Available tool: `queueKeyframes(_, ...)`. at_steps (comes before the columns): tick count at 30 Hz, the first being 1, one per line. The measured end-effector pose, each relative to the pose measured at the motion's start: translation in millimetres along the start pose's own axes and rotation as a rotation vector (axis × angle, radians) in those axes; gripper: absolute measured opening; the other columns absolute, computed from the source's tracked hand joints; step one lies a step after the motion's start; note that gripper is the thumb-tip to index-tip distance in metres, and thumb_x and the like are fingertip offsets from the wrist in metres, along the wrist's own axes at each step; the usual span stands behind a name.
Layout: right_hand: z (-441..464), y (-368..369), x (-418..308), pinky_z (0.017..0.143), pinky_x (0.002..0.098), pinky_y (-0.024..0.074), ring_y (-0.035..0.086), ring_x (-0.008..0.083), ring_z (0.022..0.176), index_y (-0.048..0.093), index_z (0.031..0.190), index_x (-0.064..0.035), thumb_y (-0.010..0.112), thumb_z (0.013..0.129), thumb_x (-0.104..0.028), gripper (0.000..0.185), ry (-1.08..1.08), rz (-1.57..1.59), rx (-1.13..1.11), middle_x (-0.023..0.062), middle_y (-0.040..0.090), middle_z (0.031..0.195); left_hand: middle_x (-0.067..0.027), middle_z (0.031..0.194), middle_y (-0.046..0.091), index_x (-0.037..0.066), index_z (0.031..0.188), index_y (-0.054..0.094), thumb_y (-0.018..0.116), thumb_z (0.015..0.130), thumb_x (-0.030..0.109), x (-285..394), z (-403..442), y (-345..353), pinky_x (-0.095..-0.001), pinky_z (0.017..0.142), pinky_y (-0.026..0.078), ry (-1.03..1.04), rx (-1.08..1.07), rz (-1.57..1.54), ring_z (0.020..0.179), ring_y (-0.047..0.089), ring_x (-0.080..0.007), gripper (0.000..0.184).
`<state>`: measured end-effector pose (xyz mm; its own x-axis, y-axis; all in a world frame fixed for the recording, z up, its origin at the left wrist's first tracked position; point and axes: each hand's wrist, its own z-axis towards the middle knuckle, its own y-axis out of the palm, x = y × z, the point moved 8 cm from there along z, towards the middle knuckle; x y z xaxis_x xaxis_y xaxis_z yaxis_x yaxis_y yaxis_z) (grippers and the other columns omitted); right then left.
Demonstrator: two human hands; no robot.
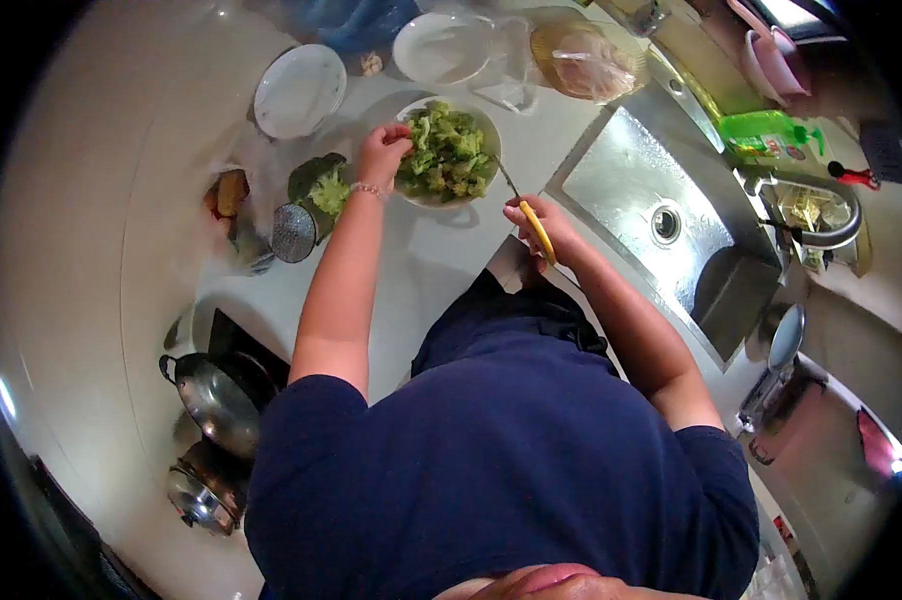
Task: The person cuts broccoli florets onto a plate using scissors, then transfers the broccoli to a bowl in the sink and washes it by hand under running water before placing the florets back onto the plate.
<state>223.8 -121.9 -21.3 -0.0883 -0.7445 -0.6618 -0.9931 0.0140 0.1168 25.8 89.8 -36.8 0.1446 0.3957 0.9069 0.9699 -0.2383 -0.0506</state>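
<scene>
A white plate [497,175] on the counter is heaped with cut green broccoli [449,150]. At the plate's left rim is my left hand [383,155], its fingers curled together against the greens; whatever they pinch is too small to make out. My right hand [546,228] grips a pair of scissors with yellow handles [537,232], the dark blade pointing up toward the plate's right rim. Left of my left wrist lies a larger broccoli piece [328,190] with dark leaves, beside a round, speckled metal-looking thing [294,233].
A metal sink [661,180] is at the right, with a green pump bottle [766,133] behind it. Two white plates [301,90] [441,48] and a plastic-covered bowl [589,62] stand at the back. A wok [216,400] and a lidded pot [203,495] are at the left.
</scene>
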Motion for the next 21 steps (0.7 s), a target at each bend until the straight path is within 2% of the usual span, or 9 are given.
queueKeyframes(3, 6.3, 8.0, -1.9, 0.042, 0.0247, 0.0407, 0.049, 0.0107, 0.059, 0.054, 0.104, -0.0057, 0.064, 0.076, -0.042, 0.047, -0.015, 0.017, -0.03, 0.0017, 0.049, 0.068, -0.0038, 0.086, 0.057, 0.001, 0.093, 0.056, 0.058, 0.071, -0.006, -9.3, -19.0, -17.7, -0.026, 0.072, 0.049, -0.045, 0.042, -0.042, 0.079, 0.057, -0.0151, 0.023)
queueKeyframes(6, 10.7, 11.6, 0.1, 0.043, 0.0241, 0.0404, 0.049, 0.0104, 0.059, 0.055, 0.104, -0.006, 0.064, 0.076, -0.042, 0.046, -0.027, 0.008, -0.052, 0.0014, 0.05, 0.068, -0.001, 0.082, 0.058, 0.003, 0.092, 0.057, 0.057, 0.071, -0.006, -3.3, -25.9, -12.0, -0.026, 0.072, 0.048, 0.142, 0.002, 0.368, 0.077, 0.056, -0.0132, 0.023)
queueKeyframes(10, 6.2, 9.1, -1.5, 0.042, 0.0238, 0.0399, 0.048, 0.0099, 0.057, 0.055, 0.103, -0.0067, 0.063, 0.077, -0.042, 0.045, -0.033, -0.018, -0.027, 0.0011, 0.05, 0.068, -0.0053, 0.076, 0.058, 0.009, 0.091, 0.059, 0.061, 0.065, 0.001, 31.3, -39.0, 20.7, -0.0288, 0.068, 0.047, 0.446, -0.045, 0.824, 0.069, 0.056, -0.0178, 0.027)
queueKeyframes(11, 3.8, 8.2, -1.6, 0.042, 0.0237, 0.0397, 0.048, 0.0098, 0.057, 0.055, 0.103, -0.0069, 0.063, 0.077, -0.042, 0.044, -0.027, -0.025, -0.02, 0.001, 0.05, 0.067, -0.0066, 0.081, 0.058, 0.011, 0.091, 0.059, 0.064, 0.061, 0.009, 36.5, -37.3, 27.7, -0.0335, 0.071, 0.045, 0.441, -0.076, 0.93, 0.076, 0.055, -0.0224, 0.031)
queueKeyframes(14, 2.0, 2.8, 8.2, 0.042, 0.0237, 0.0393, 0.047, 0.0095, 0.054, 0.056, 0.102, -0.0073, 0.064, 0.077, -0.042, 0.043, 0.006, 0.007, 0.003, 0.001, 0.05, 0.066, -0.0065, 0.096, 0.057, 0.012, 0.095, 0.058, 0.067, 0.062, 0.019, 64.1, -42.5, 51.7, -0.0361, 0.081, 0.043, 0.713, 0.028, 1.112, 0.093, 0.052, -0.0256, 0.034)
queueKeyframes(15, 2.3, 2.2, 12.5, 0.042, 0.0237, 0.0393, 0.046, 0.0095, 0.054, 0.056, 0.102, -0.0073, 0.063, 0.077, -0.042, 0.043, 0.012, 0.033, 0.006, 0.0011, 0.049, 0.066, -0.0079, 0.122, 0.045, 0.02, 0.111, 0.053, 0.071, 0.062, 0.03, 56.6, -38.3, 59.9, -0.0452, 0.091, 0.037, 0.541, -0.049, 1.178, 0.116, 0.038, -0.0295, 0.053)
queueKeyframes(18, 8.0, 3.5, 25.6, 0.042, 0.0237, 0.0391, 0.046, 0.0094, 0.052, 0.056, 0.102, -0.0072, 0.063, 0.077, -0.042, 0.044, 0.027, 0.074, 0.001, 0.0016, 0.049, 0.065, -0.0075, 0.137, 0.028, 0.031, 0.127, 0.039, 0.073, 0.061, 0.04, 44.1, -45.4, 90.6, -0.0576, 0.094, 0.03, 0.387, -0.231, 1.583, 0.129, 0.021, -0.0318, 0.074)
queueKeyframes(19, 11.2, 4.8, 29.2, 0.042, 0.0236, 0.039, 0.046, 0.0094, 0.052, 0.056, 0.103, -0.0072, 0.063, 0.077, -0.042, 0.044, 0.035, 0.064, -0.011, 0.0016, 0.049, 0.065, -0.0063, 0.143, 0.018, 0.039, 0.132, 0.027, 0.073, 0.06, 0.042, 27.1, -39.7, 95.6, -0.0661, 0.091, 0.026, 0.271, -0.342, 1.688, 0.133, 0.009, -0.0321, 0.085)
queueKeyframes(21, 13.9, 7.1, 29.9, 0.042, 0.0239, 0.0393, 0.047, 0.0097, 0.053, 0.056, 0.103, -0.0072, 0.063, 0.077, -0.043, 0.045, 0.036, 0.05, -0.02, 0.002, 0.05, 0.066, -0.0068, 0.139, 0.025, 0.035, 0.127, 0.035, 0.073, 0.062, 0.039, 29.1, -35.8, 103.5, -0.0631, 0.091, 0.028, 0.272, -0.308, 1.713, 0.13, 0.018, -0.0309, 0.076)
